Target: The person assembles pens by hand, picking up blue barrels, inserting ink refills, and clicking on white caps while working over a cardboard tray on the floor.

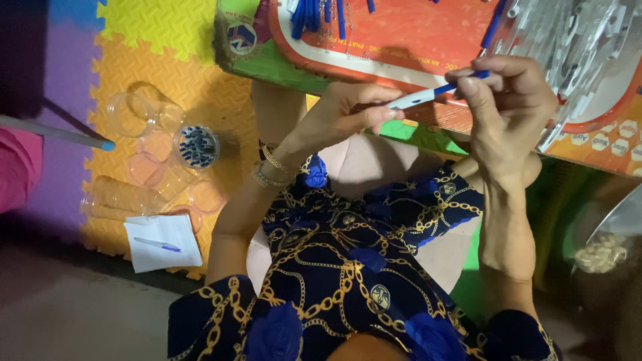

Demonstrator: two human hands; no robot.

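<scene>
Open room lies over the lap between the two raised forearms, while ahead the round orange plastic tray (pixel 401 40) of blue pen parts (pixel 314 13) and the heap of clear plastic pen barrels (pixel 575 47) crowd the green desk (pixel 294 70).

Pen (pixel 438 92): both ends hidden inside the fingers of the left hand (pixel 341 115) and right hand (pixel 508 110).
Tray (pixel 401 40): cut by the top edge.
Clear barrels (pixel 568 40): blurred, count unreadable.
Bag (pixel 602 251): pale contents too small to tell.
</scene>
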